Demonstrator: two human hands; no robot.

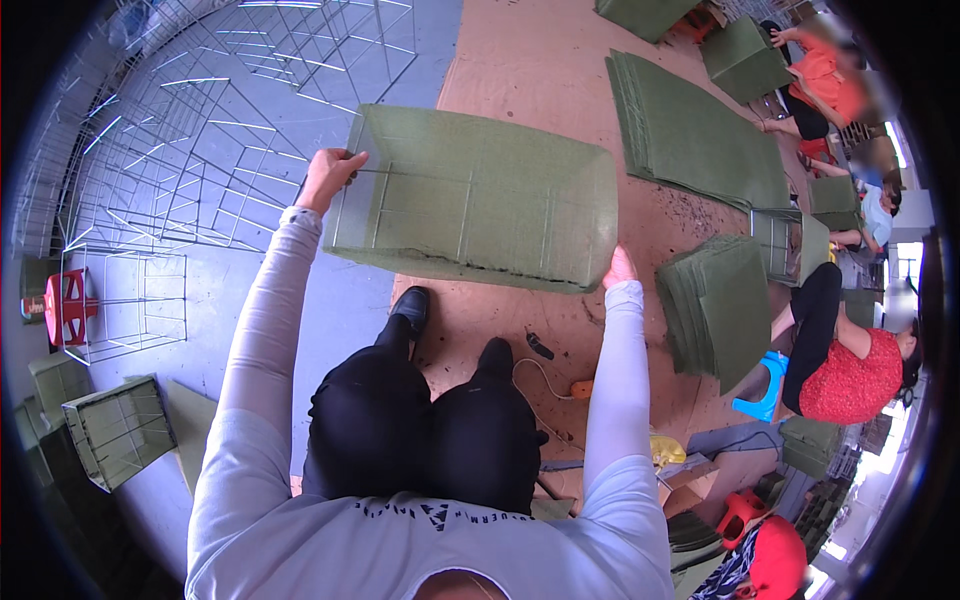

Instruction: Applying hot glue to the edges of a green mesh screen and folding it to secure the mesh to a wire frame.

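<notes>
In front of me I hold a green felt box (530, 150) tilted up, its open side facing me. Thin wire rods of a frame (464, 215) run along the inside of its walls. At the box's left end, my left hand (333, 178) is closed with its thumb and fingers pinching near the rim and a wire rod. Against the lower right corner is my right hand (620, 268), thumb up along the felt. Its other fingers are partly hidden behind the box. Dark marks line the felt's near edge.
Bare wire frames (235, 130) crowd the left. Stacks of green felt sheets (690, 130) and folded felt (710, 310) lie on brown board. A red stool (70, 307) and finished-looking box (120, 430) stand left. Co-workers sit at right near a blue stool (765, 388). A cord (545, 375) crosses the floor.
</notes>
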